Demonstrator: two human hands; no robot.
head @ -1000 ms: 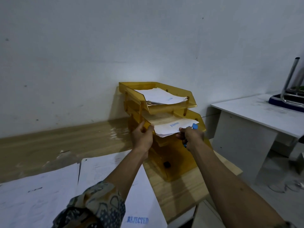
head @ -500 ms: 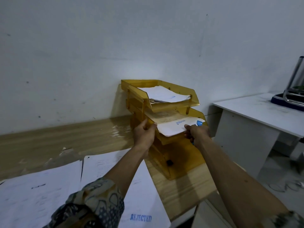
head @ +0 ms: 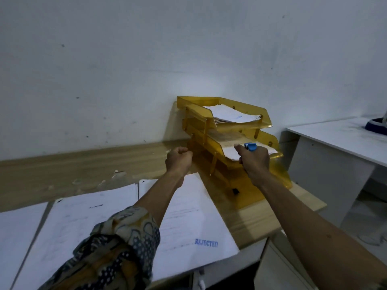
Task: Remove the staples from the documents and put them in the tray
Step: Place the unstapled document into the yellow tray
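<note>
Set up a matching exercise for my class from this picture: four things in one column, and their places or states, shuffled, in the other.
Things
1. blue plastic staple remover
2. white paper sheet stamped REJECTED
3. stack of white papers
4. left hand

Places or states
A. flat on the light wooden desk
B. in the top tier of the yellow translucent plastic tray
C. gripped in the right hand
D. curled, empty, beside the tray

Pairs: 1-C, 2-A, 3-B, 4-D
</note>
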